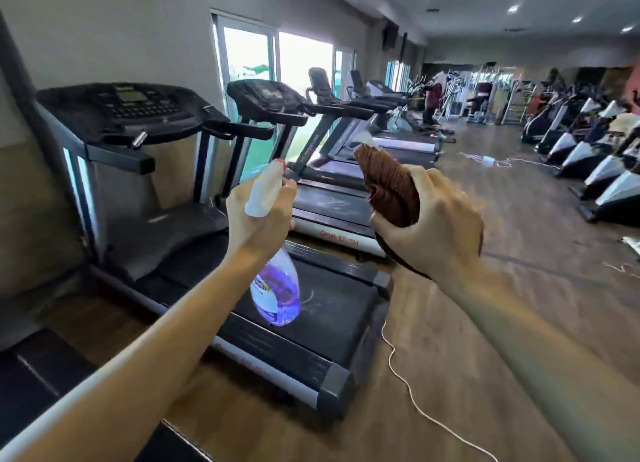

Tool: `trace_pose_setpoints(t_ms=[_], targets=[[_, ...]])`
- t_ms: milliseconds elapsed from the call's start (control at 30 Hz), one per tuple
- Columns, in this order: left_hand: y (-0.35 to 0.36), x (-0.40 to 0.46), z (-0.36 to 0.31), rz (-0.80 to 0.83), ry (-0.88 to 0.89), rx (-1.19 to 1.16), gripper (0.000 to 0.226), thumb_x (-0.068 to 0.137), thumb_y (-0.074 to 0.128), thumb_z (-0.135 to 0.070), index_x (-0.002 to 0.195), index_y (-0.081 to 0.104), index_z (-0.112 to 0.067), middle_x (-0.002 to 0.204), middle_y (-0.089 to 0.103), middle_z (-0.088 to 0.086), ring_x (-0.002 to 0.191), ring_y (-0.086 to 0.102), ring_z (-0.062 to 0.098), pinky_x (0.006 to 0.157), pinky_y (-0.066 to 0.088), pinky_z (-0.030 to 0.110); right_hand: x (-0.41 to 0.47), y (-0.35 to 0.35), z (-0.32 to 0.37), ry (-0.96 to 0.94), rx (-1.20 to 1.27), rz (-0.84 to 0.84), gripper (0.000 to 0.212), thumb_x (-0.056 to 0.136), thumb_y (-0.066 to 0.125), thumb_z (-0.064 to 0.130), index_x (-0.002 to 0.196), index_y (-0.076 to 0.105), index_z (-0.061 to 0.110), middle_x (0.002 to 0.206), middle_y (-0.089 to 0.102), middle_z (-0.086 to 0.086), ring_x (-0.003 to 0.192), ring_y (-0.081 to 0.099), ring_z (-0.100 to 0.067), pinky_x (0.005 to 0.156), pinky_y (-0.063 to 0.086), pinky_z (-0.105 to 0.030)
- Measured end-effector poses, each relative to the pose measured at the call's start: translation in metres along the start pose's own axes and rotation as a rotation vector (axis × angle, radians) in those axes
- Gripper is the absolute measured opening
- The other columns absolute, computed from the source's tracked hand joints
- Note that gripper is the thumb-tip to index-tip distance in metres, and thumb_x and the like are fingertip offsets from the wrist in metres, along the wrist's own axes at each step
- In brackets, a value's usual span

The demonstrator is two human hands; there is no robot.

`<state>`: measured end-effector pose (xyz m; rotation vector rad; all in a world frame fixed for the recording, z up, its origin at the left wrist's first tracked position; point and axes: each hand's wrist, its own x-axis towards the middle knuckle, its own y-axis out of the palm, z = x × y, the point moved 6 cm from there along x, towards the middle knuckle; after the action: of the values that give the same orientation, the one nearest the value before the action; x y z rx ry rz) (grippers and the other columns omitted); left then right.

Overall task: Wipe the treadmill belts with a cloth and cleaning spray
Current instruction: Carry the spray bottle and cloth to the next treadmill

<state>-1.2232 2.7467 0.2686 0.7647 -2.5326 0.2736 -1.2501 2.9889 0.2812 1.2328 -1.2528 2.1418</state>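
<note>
Forearms: both are stretched forward from the bottom edge, bare, with nothing on the wrists.
Left hand point(258, 215): it is wrapped round the neck of the spray bottle point(275, 288), a finger lying at the trigger below the white head.
Spray bottle: clear plastic, teardrop-shaped, with purple liquid and a printed label; it is held above the nearest treadmill belt point(332, 309), the nozzle aimed towards the cloth point(388, 184).
Right hand point(429, 233): it is clenched round the bunched brown cloth, held up beside the bottle and apart from it.
Cloth: soft, ribbed or terry in look, folded into thick pleats that stick up past the fingers.
Nearest belt: matte black rubber, flat, framed by grey plastic side rails; a faint pale smear is seen below the bottle.
Cable point(401, 368): a thin white cord is laid loose over the wooden floor point(485, 340) just beside the deck's end.
Next treadmill point(332, 208): its dark belt is marked with whitish streaks.
Farther on: more treadmills are lined along the windows, and exercise bikes point(588, 163) stand opposite.
Risk: mist could drift past the cloth onto the floor, leaving it slick; the cord could be caught by a foot; the console could be wetted if the nozzle is swung upward.
</note>
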Motion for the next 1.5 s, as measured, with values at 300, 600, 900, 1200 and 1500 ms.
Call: trace_pose_setpoints(t_ms=[300,600,900,1200,1500], targets=[[0.081,0.158,0.124,-0.056,-0.079,0.018,0.009,0.098,0.067,-0.02,0.097,0.073,-0.013,0.067,0.061,0.011,0.046,0.054,0.01,0.049,0.046,0.014,0.113,0.202,-0.075,-0.056,0.108,0.093,0.07,0.072,0.056,0.066,0.127,0.064,0.022,0.11,0.067,-0.002,0.1,0.064,-0.031,0.084,0.052,-0.044],[0.158,0.332,0.23,-0.165,-0.136,0.037,0.018,0.096,0.07,-0.017,0.093,0.07,0.001,0.064,0.059,0.012,0.042,0.054,0.01,0.048,0.047,0.018,0.244,0.393,-0.132,-0.093,0.163,0.141,0.069,0.074,0.056,0.067,0.127,0.062,0.023,0.112,0.067,-0.002,0.101,0.063,-0.029,0.084,0.049,-0.041],[0.193,0.468,0.333,-0.1,-0.149,0.039,0.018,0.095,0.069,-0.02,0.095,0.072,-0.002,0.065,0.062,0.015,0.043,0.058,0.012,0.058,0.06,0.03,0.304,0.521,-0.161,-0.031,0.142,0.143,0.073,0.074,0.056,0.068,0.13,0.063,0.022,0.112,0.067,-0.001,0.1,0.064,-0.027,0.086,0.05,-0.04],[0.234,0.569,0.482,0.236,-0.117,-0.044,0.016,0.091,0.07,-0.018,0.082,0.06,-0.026,0.07,0.058,-0.003,0.044,0.052,0.016,0.051,0.053,0.032,0.276,0.632,-0.2,0.343,-0.121,0.105,0.068,0.075,0.062,0.064,0.131,0.063,0.025,0.108,0.066,0.0,0.098,0.062,-0.026,0.084,0.049,-0.041],[0.289,0.519,0.599,0.626,-0.16,-0.041,0.019,0.095,0.065,-0.012,0.089,0.053,0.001,0.068,0.054,-0.011,0.054,0.058,0.03,0.05,0.049,0.029,0.121,0.685,-0.192,0.757,-0.324,0.143,0.065,0.075,0.062,0.062,0.128,0.065,0.025,0.104,0.065,0.001,0.095,0.063,-0.027,0.081,0.05,-0.043]])
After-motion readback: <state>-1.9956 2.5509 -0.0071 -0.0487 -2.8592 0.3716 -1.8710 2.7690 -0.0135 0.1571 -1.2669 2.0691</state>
